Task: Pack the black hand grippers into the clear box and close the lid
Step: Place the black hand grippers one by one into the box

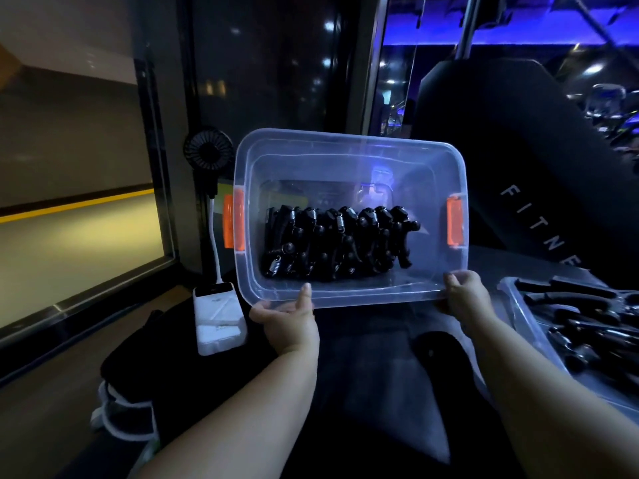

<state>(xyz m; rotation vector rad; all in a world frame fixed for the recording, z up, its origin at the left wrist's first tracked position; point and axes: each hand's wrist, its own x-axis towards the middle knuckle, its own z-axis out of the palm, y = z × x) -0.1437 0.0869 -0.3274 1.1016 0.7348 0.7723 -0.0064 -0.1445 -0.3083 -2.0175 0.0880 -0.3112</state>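
I hold a clear box (349,157) with an orange latch on each short side, lifted and tilted toward me. Several black hand grippers (340,242) with metal springs lie packed in a row inside it. My left hand (288,321) grips the near rim at the left, thumb on top. Over at the near right corner my right hand (465,293) grips the rim. Whether a clear lid covers the box, I cannot tell.
A second clear container (518,305) with more black grippers lies at the right. A white power bank (218,316) with a cable and a small black fan (208,154) stand at the left. A black padded seat (501,140) rises behind the box.
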